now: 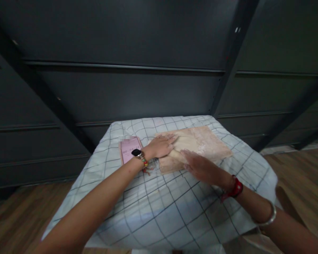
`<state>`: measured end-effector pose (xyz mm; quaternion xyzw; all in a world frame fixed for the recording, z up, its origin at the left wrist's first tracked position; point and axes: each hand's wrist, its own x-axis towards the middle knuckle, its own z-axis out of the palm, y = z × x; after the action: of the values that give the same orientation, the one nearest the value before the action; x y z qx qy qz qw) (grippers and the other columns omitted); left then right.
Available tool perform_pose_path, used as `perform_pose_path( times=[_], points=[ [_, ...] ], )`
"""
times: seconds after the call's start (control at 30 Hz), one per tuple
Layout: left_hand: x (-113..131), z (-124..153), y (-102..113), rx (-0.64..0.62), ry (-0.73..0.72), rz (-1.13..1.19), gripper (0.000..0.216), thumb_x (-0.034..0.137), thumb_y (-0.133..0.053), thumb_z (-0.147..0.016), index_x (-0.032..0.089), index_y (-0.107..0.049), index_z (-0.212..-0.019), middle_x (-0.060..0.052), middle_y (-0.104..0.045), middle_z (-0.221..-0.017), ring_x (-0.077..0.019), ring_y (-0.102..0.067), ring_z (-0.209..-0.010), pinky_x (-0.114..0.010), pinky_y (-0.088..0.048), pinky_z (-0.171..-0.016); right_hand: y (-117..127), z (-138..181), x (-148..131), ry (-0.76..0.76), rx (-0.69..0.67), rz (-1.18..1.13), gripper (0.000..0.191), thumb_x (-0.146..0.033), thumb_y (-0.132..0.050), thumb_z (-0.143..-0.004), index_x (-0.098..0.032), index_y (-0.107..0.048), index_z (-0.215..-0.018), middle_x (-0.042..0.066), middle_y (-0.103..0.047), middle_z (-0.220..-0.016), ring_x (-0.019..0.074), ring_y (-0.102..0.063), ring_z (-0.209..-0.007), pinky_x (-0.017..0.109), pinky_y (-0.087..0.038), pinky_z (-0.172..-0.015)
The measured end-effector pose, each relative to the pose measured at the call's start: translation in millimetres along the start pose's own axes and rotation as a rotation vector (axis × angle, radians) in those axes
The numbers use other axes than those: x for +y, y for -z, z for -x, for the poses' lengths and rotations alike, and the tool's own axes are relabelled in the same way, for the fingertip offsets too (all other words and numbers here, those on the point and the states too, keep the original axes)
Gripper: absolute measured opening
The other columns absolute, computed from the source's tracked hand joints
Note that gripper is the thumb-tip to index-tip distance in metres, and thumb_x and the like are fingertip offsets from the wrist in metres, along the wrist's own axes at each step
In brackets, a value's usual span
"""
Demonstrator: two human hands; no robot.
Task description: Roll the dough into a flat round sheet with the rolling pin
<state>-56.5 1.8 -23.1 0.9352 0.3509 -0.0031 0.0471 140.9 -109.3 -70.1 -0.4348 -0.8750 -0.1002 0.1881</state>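
Note:
A pale, flattened sheet of dough [187,143] lies on a light brown board [214,148] dusted with white powder. Its near edge forms a thick roll [177,155] between my hands; I cannot tell whether this is dough alone. My left hand [161,145] rests flat over the left end of the roll, fingers stretched out to the right. Lying along the right end of the roll is my right hand [194,163], its fingers extended and pointing left. The hands cover parts of the dough.
A phone [129,146] showing a timer lies left of the board, close to my left wrist. Beneath is a small table with a white checked cloth [159,204]. Dark panels [137,95] rise right behind it, and wooden floor [304,176] shows at the sides.

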Motion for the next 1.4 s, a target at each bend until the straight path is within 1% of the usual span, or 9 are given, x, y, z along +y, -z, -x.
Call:
perform_pose_path(
  times=[0.1, 0.27, 0.47, 0.63, 0.8, 1.03, 1.1, 1.27, 1.4],
  points=[
    [1, 6, -10, 0.025, -0.023, -0.006, 0.056, 0.03, -0.022, -0.093, 0.02, -0.024, -0.149, -0.004, -0.029, -0.151, -0.0191, -0.03, -0.137, -0.037, -0.021, -0.111, -5, 7, -13, 0.028, 0.016, 0.089, 0.049, -0.007, -0.031, -0.088, -0.006, -0.043, -0.135, 0.018, -0.053, -0.133, 0.0251, -0.049, -0.124, 0.045, -0.042, -0.104],
    [5, 23, -27, 0.237, 0.01, -0.058, 0.057, 0.025, -0.024, -0.091, 0.016, -0.026, -0.147, -0.006, -0.03, -0.151, -0.0173, -0.027, -0.138, -0.035, -0.018, -0.113, 1, 8, -22, 0.055, 0.06, 0.137, 0.05, -0.002, -0.03, -0.086, -0.008, -0.046, -0.133, 0.015, -0.055, -0.132, 0.0221, -0.054, -0.119, 0.037, -0.049, -0.097],
    [6, 7, 1, 0.307, 0.008, -0.088, 0.056, 0.027, -0.022, -0.093, 0.009, -0.024, -0.147, -0.012, -0.028, -0.152, -0.0207, -0.021, -0.14, -0.037, -0.015, -0.114, 34, -7, 30, 0.076, -0.009, -0.089, 0.051, -0.009, -0.038, -0.085, -0.016, -0.047, -0.135, 0.009, -0.054, -0.135, 0.0196, -0.051, -0.122, 0.037, -0.044, -0.103],
    [2, -21, 2, 0.145, 0.019, -0.045, 0.057, 0.028, -0.025, -0.093, 0.007, -0.023, -0.146, -0.013, -0.026, -0.152, -0.0207, -0.023, -0.14, -0.032, -0.02, -0.112, 37, -12, 70, 0.061, -0.153, -0.225, 0.049, -0.02, -0.046, -0.085, -0.02, -0.049, -0.134, 0.008, -0.057, -0.131, 0.0227, -0.054, -0.118, 0.043, -0.044, -0.101],
    [-7, -34, -17, 0.082, 0.024, 0.006, 0.058, 0.029, -0.026, -0.093, 0.01, -0.022, -0.147, -0.011, -0.022, -0.154, -0.0211, -0.02, -0.141, -0.032, -0.018, -0.113, 22, -31, 79, -0.068, -0.131, -0.295, 0.05, -0.038, -0.035, -0.095, -0.018, -0.04, -0.141, 0.009, -0.044, -0.144, 0.0231, -0.038, -0.133, 0.044, -0.032, -0.11],
    [-7, -32, -11, -0.034, 0.022, 0.048, 0.063, 0.031, -0.027, -0.09, 0.009, -0.018, -0.149, -0.011, -0.021, -0.154, -0.0206, -0.02, -0.141, -0.031, -0.018, -0.113, -8, -41, 87, -0.238, -0.205, -0.262, 0.051, -0.035, -0.029, -0.096, -0.02, -0.037, -0.143, 0.007, -0.043, -0.144, 0.0252, -0.035, -0.134, 0.045, -0.029, -0.112],
    [-2, -24, -8, -0.053, -0.006, 0.068, 0.063, 0.03, -0.023, -0.09, 0.008, -0.016, -0.149, -0.01, -0.021, -0.154, -0.0187, -0.021, -0.14, -0.029, -0.019, -0.112, -12, -33, 85, -0.208, -0.217, -0.2, 0.05, -0.031, -0.03, -0.094, -0.017, -0.04, -0.142, 0.009, -0.045, -0.143, 0.0259, -0.037, -0.134, 0.045, -0.031, -0.111],
    [11, -5, -3, -0.053, -0.006, 0.084, 0.061, 0.031, -0.019, -0.092, 0.009, -0.017, -0.149, -0.009, -0.021, -0.153, -0.0187, -0.024, -0.139, -0.03, -0.02, -0.111, -9, -14, 68, 0.062, -0.156, -0.078, 0.048, -0.019, -0.033, -0.091, -0.011, -0.047, -0.136, 0.011, -0.05, -0.139, 0.0255, -0.037, -0.133, 0.045, -0.032, -0.111],
    [19, 7, 1, -0.019, -0.003, 0.09, 0.059, 0.033, -0.018, -0.093, 0.014, -0.019, -0.149, -0.006, -0.022, -0.153, -0.0187, -0.023, -0.14, -0.032, -0.023, -0.11, 0, -3, 47, 0.035, -0.086, 0.012, 0.048, -0.017, -0.03, -0.092, -0.011, -0.043, -0.138, 0.012, -0.047, -0.14, 0.0243, -0.038, -0.133, 0.044, -0.037, -0.108]
  ],
)
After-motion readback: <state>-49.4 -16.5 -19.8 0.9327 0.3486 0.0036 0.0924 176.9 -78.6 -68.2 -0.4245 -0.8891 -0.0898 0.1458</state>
